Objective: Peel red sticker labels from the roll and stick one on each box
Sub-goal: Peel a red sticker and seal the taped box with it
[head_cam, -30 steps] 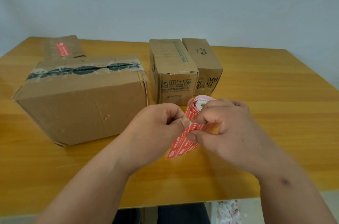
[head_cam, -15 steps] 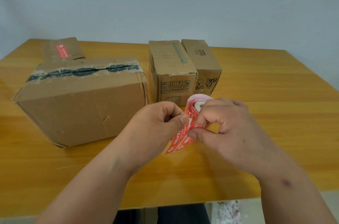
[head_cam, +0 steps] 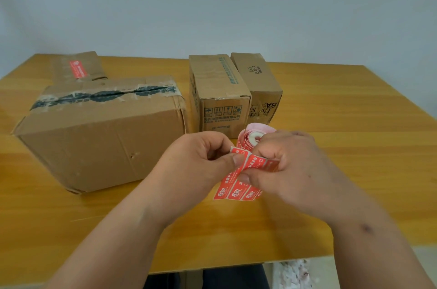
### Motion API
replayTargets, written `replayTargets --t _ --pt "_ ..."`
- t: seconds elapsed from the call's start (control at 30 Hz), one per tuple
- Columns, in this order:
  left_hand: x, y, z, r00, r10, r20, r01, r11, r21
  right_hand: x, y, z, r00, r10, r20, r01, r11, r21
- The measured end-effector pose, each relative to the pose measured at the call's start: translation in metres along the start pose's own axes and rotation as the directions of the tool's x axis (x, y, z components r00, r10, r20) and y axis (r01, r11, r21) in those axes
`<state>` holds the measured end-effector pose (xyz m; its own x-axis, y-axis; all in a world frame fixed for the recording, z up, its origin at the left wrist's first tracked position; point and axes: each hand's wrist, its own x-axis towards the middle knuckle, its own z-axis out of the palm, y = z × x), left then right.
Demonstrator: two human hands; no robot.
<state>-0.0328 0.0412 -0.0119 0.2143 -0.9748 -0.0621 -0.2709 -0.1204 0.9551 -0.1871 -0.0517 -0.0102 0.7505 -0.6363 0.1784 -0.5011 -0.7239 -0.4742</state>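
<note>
Since a moment ago, the left hand (head_cam: 201,161) pinches a sticker (head_cam: 238,152) up at 9 o'clock of the roll (head_cam: 250,138), which the right hand (head_cam: 290,165) grips.

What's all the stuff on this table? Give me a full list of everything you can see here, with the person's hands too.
Large box: one, brown cardboard, dark tape along its top, near left of the table.
Stickered box: one, brown, behind the large box, a red sticker on its top.
Green-print box: one, brown, middle of the table.
Black-print box: one, brown, right beside the green-print box.
Sticker roll: one, red labels on a white core, held above the table, a loose strip hanging down.
Table: one, orange-brown wood.
Wall: pale grey, behind the table.
Left hand: pinches a label at the strip's top.
Right hand: holds the roll and strip.
</note>
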Motion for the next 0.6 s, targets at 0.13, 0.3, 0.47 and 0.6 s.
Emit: replayTargets --t 0.13,0.3,0.47,0.6 --pt "0.0007 -0.0019 0.0024 1.000 0.000 -0.024 0.000 1.000 -0.001 -0.0009 0.0000 -0.0001 1.000 0.002 -0.001 -0.002 1.000 -0.027" --pt "0.0015 -0.0020 0.0032 0.999 -0.010 -0.039 0.011 1.000 0.013 -0.0010 -0.0014 0.0020 1.000 -0.011 -0.024 0.009 0.998 -0.064" --pt "0.0026 0.0000 0.0040 0.999 -0.009 -0.053 0.009 1.000 0.007 -0.0016 -0.0025 0.0023 0.999 -0.042 -0.034 0.040 0.997 -0.063" --pt "0.0008 0.0013 0.0028 0.998 -0.012 -0.062 0.010 1.000 -0.020 -0.0029 -0.0018 0.0014 0.998 -0.040 -0.057 0.039 0.999 -0.014"
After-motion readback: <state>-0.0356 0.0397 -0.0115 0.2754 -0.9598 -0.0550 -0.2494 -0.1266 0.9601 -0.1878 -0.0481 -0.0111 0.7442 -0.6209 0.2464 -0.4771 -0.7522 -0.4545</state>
